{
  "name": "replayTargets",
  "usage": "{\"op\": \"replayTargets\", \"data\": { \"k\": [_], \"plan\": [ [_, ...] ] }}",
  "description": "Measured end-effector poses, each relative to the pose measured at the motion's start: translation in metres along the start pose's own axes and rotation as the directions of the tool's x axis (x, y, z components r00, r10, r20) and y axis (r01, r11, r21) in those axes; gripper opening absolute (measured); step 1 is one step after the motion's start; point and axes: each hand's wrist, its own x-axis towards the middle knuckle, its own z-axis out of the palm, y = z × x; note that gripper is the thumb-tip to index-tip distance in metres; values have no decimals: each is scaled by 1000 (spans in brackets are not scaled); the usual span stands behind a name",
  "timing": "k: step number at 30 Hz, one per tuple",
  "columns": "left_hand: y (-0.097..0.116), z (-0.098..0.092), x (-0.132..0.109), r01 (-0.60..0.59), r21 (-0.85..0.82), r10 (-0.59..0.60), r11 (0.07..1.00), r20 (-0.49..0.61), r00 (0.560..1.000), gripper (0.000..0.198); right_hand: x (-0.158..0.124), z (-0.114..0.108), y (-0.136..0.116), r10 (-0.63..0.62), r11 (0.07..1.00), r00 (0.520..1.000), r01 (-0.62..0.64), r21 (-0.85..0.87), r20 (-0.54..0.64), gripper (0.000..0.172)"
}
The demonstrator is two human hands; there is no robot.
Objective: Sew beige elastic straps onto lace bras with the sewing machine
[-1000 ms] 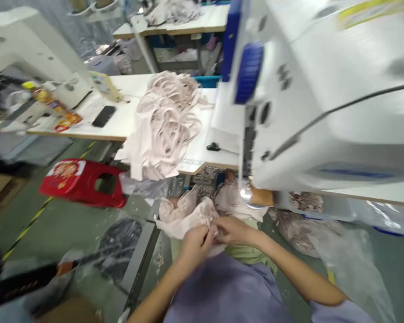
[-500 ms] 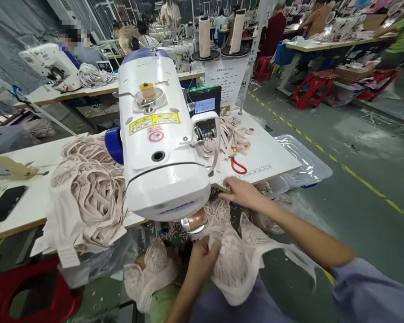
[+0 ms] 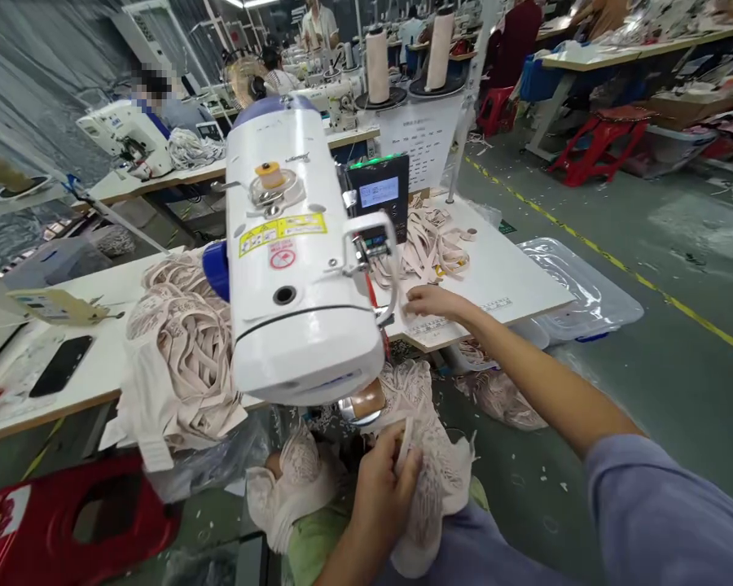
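My left hand (image 3: pixel 384 488) is closed on a pale pink lace bra (image 3: pixel 445 464), pinching its edge between thumb and fingers over my lap. The bra hangs below the machine head, beside the metal free arm (image 3: pixel 363 404). My right hand (image 3: pixel 433 303) is over the table's right part, by the machine's white wire-like guard, fingers curled together. What they hold, if anything, is hidden. A red strip (image 3: pixel 371 291) shows behind the guard, left of these fingers; I cannot tell if it is the scissors' handle. Another lace bra (image 3: pixel 299 480) lies across my left knee.
The white sewing machine (image 3: pixel 302 260) fills the middle. A heap of pink bras (image 3: pixel 189 350) lies left of it, near a black phone (image 3: pixel 61 366). Pink straps (image 3: pixel 431 240) lie behind my right hand. A red stool (image 3: pixel 73 521) stands lower left; a clear plastic lid (image 3: pixel 586 281) is at right.
My right hand has moved up from the table's front edge onto the tabletop. The red-handled scissors no longer show where they lay. My left hand has turned, raising the bra's edge; the view has shifted.
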Motion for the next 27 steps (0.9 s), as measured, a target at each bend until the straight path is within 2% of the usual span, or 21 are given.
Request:
{"op": "replayTargets", "data": {
  "k": [2, 3, 4, 5, 6, 7, 8, 11, 14, 17, 19, 21, 23, 25, 27],
  "plan": [
    [8, -7, 3, -207, 152, 216, 966, -44, 975, 29, -28, 11, -1, -70, 965, 998, 70, 254, -6, 35],
    [11, -12, 5, -307, 241, 329, 921, -60, 942, 28, -43, 18, -1, -95, 902, 995, 88, 423, -3, 36],
    [12, -19, 7, -379, 331, 422, 864, -67, 904, 26, -59, 27, -2, -113, 749, 993, 69, 659, 24, 37],
    [12, -26, 10, -411, 418, 480, 810, -72, 874, 25, -74, 37, -4, -125, 566, 989, 8, 825, 76, 40],
    [12, -33, 12, -404, 500, 504, 766, -78, 860, 24, -88, 46, -6, -132, 410, 983, -63, 910, 127, 42],
    [10, -40, 14, -364, 573, 497, 734, -89, 863, 25, -99, 55, -9, -137, 305, 975, -126, 944, 174, 43],
    [9, -46, 15, -306, 632, 468, 712, -102, 878, 26, -107, 63, -13, -132, 284, 970, -162, 945, 206, 43],
    [5, -57, 16, -156, 667, 318, 729, -127, 939, 31, -116, 77, -24, -98, 389, 972, -162, 907, 215, 44],
    [1, -63, 16, -60, 508, 147, 859, -133, 980, 33, -111, 75, -33, -95, 516, 970, -143, 845, 222, 51],
    [-6, -71, 16, -30, 326, 48, 945, -48, 998, 35, -105, 66, -39, -115, 640, 959, -128, 757, 258, 43],
    [-12, -77, 17, -40, 245, 33, 969, 33, 999, 37, -100, 62, -43, -117, 692, 966, -86, 717, 229, 34],
    [-17, -79, 17, -33, 201, 18, 979, 77, 997, 38, -92, 63, -45, -125, 735, 984, 9, 678, 124, 28],
    [-17, -78, 16, 5, 180, -18, 984, 71, 997, 37, -82, 68, -47, -184, 808, 981, 191, 558, -69, 21],
    [-12, -74, 14, 58, 166, -63, 984, 21, 998, 36, -72, 75, -50, -280, 855, 930, 355, 378, -240, 14],
    [-4, -69, 11, 106, 147, -102, 983, -39, 994, 35, -63, 81, -53, -344, 867, 884, 428, 255, -317, 10]
  ]
}}
